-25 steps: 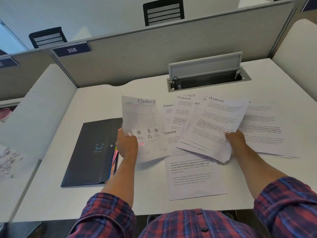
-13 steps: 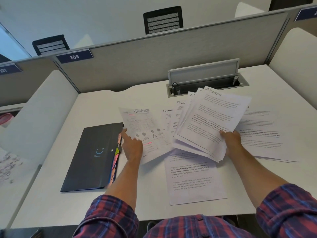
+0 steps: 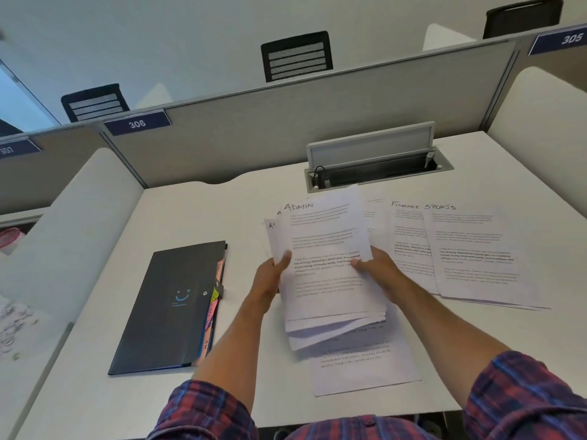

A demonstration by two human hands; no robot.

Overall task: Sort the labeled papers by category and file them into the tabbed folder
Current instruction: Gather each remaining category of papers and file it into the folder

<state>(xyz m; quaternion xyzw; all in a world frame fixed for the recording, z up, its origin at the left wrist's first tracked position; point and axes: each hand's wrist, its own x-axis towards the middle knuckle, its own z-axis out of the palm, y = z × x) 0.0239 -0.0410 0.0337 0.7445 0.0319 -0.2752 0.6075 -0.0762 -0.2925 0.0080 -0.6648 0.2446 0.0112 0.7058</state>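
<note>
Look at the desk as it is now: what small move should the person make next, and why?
Probably square up the ADMIN stack and carry it left to the folder. Both the left hand and right hand grip that stack, its sheets are fanned unevenly, and the folder lies closed beside it with its tabs showing.

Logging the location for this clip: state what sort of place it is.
Probably a shared office or study hall: numbered cubicle plate 306, grey divider panel between desks, and a pop-up cable box set in the desk.
</note>
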